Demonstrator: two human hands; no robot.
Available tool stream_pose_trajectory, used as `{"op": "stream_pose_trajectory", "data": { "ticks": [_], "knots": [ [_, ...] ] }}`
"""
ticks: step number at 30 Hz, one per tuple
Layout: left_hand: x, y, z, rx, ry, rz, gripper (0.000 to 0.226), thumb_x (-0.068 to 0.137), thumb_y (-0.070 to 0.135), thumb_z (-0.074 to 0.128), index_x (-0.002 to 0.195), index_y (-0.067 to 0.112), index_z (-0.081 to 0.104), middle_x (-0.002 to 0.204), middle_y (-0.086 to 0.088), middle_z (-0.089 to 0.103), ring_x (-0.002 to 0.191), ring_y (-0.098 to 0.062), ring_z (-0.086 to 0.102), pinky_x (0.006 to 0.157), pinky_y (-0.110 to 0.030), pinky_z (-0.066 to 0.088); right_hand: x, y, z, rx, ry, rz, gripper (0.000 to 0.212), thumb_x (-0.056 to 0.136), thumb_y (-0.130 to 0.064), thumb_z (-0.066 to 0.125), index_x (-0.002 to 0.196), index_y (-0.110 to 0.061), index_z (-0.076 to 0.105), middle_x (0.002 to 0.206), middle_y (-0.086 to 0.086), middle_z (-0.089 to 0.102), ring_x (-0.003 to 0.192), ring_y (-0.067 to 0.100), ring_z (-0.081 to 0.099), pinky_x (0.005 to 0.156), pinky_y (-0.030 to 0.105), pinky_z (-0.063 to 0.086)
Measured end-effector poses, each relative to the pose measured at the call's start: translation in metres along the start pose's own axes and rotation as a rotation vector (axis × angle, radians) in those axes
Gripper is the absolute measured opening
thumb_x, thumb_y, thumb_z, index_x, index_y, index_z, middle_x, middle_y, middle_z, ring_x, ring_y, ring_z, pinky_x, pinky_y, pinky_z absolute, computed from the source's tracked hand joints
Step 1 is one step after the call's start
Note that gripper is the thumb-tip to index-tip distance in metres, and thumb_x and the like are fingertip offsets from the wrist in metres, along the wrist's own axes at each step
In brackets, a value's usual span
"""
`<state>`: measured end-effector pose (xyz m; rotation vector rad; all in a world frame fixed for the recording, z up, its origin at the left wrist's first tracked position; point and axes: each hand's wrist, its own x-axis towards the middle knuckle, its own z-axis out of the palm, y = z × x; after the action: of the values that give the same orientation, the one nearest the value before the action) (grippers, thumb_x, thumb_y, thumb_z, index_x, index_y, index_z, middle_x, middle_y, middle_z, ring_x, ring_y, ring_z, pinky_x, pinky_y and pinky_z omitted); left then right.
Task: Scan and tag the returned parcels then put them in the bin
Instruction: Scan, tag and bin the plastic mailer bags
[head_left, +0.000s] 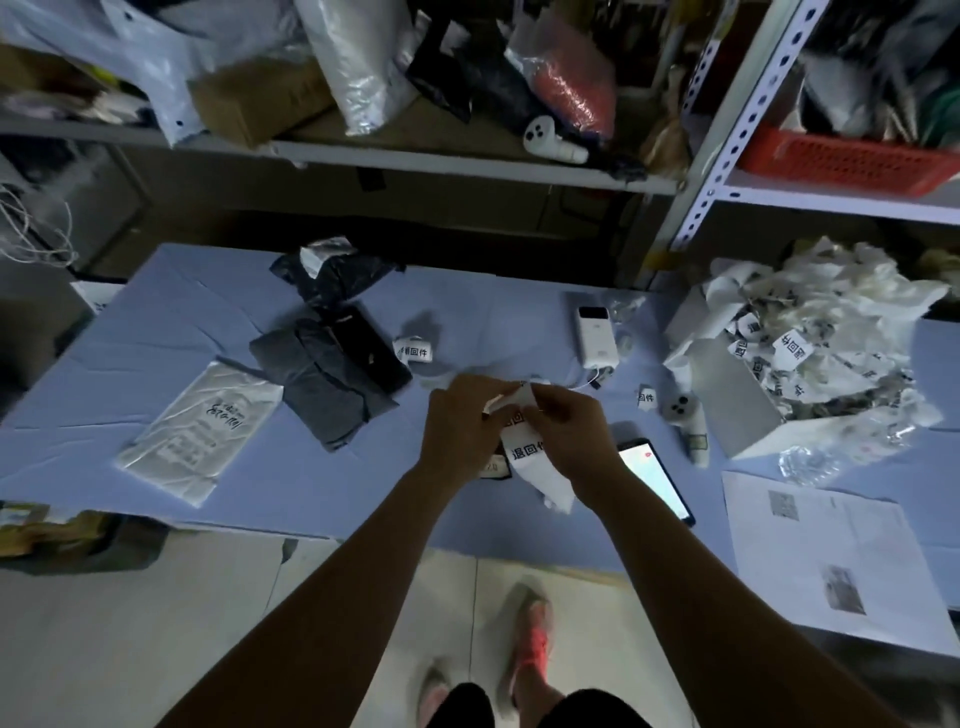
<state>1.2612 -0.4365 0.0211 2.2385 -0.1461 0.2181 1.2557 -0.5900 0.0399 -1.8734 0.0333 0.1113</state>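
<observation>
My left hand (460, 421) and my right hand (571, 431) meet above the middle of the blue table (182, 322). Between them they pinch a strip of white labels (527, 452) printed with black characters, which hangs down toward me. To the left lie a dark grey parcel (332, 382), a black bag parcel (332, 273) behind it, and a white poly-bag parcel (200, 426). A loose label (414, 353) lies near the grey parcel. A white hand scanner (688, 421) rests on the table to the right of my hands.
A lit phone (657, 475) lies just right of my right hand. A white power bank (597, 338) sits behind it. A box (737, 395) heaped with label backing paper stands at the right. Printed sheets (831, 551) lie at the near right. Shelves with parcels and a red basket (847, 161) stand behind.
</observation>
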Motion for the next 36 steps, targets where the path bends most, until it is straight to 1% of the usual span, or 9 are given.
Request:
{"op": "stream_pose_trajectory", "data": {
  "ticks": [2,5,10,19,25,28,31,33,36],
  "knots": [
    [-0.012,0.001,-0.008,-0.025,-0.012,-0.008,0.022,0.093,0.024,0.069,0.113,0.019,0.077,0.111,0.0,0.076,0.106,-0.016,0.066,0.095,-0.032,0.049,-0.014,0.001,0.008,0.007,0.028,0.009,0.025,0.094,0.001,0.061,0.095,-0.018,0.078,0.091,0.008,0.077,0.091,0.03,0.073,0.088,0.05,0.058],
    [-0.029,0.001,-0.017,-0.096,-0.032,-0.085,0.021,0.094,0.019,0.068,0.112,0.014,0.077,0.112,-0.002,0.076,0.105,-0.015,0.068,0.094,-0.024,0.048,-0.032,0.003,0.017,0.025,0.065,0.066,0.023,0.093,-0.006,0.064,0.093,-0.024,0.077,0.087,0.004,0.078,0.087,0.025,0.075,0.081,0.044,0.061],
    [-0.042,0.005,-0.033,-0.121,-0.028,-0.081,0.02,0.096,0.013,0.065,0.113,0.008,0.076,0.11,-0.008,0.076,0.103,-0.022,0.07,0.094,-0.038,0.053,-0.043,-0.005,0.022,0.045,0.019,0.048,0.027,0.094,-0.002,0.061,0.098,-0.025,0.076,0.084,-0.005,0.077,0.078,0.009,0.074,0.069,0.024,0.054],
    [-0.038,0.024,-0.043,0.168,0.115,0.042,0.024,0.105,0.014,0.049,0.097,0.007,0.07,0.082,-0.01,0.071,0.072,-0.028,0.066,0.069,-0.046,0.054,-0.037,-0.012,0.02,-0.017,-0.025,-0.018,0.028,0.092,0.002,0.055,0.107,-0.009,0.076,0.075,-0.014,0.069,0.081,0.016,0.072,0.073,0.036,0.059],
    [-0.02,0.033,-0.058,-0.02,0.306,-0.178,0.024,0.106,0.015,0.044,0.101,0.005,0.065,0.084,-0.007,0.066,0.076,-0.022,0.062,0.062,-0.031,0.046,-0.027,0.014,0.005,-0.011,0.065,0.164,0.036,0.09,0.005,0.053,0.116,-0.008,0.074,0.09,0.011,0.077,0.083,0.032,0.075,0.072,0.044,0.061],
    [-0.013,0.034,-0.065,-0.036,0.425,-0.231,0.024,0.104,0.015,0.046,0.1,0.005,0.067,0.086,-0.006,0.068,0.073,-0.019,0.062,0.056,-0.02,0.041,-0.014,0.03,-0.009,-0.01,0.173,0.28,0.037,0.088,0.002,0.059,0.123,-0.008,0.07,0.084,0.01,0.073,0.069,0.027,0.068,0.055,0.029,0.051],
    [-0.013,0.036,-0.066,-0.133,0.459,-0.197,0.019,0.102,0.012,0.052,0.101,0.006,0.071,0.087,-0.006,0.071,0.064,-0.019,0.069,0.056,-0.025,0.053,0.007,0.044,-0.028,-0.211,0.305,0.214,0.029,0.086,-0.007,0.065,0.114,-0.009,0.073,0.088,0.01,0.072,0.086,0.031,0.069,0.068,0.026,0.042],
    [-0.015,0.036,-0.064,-0.226,0.494,-0.2,0.015,0.101,0.011,0.056,0.102,0.011,0.072,0.089,-0.005,0.073,0.061,-0.012,0.071,0.055,-0.025,0.057,0.022,0.051,-0.041,-0.258,0.357,0.186,0.028,0.084,-0.012,0.071,0.111,-0.013,0.075,0.097,0.013,0.075,0.097,0.032,0.07,0.076,0.029,0.047],
    [-0.017,0.032,-0.062,-0.343,0.527,-0.201,0.011,0.096,0.011,0.065,0.098,0.02,0.071,0.086,-0.003,0.076,0.075,-0.011,0.074,0.066,-0.033,0.062,0.042,0.059,-0.051,-0.128,0.34,0.207,0.031,0.081,-0.014,0.079,0.112,-0.012,0.076,0.094,0.009,0.077,0.083,0.022,0.073,0.072,0.029,0.06]
  ]
}}
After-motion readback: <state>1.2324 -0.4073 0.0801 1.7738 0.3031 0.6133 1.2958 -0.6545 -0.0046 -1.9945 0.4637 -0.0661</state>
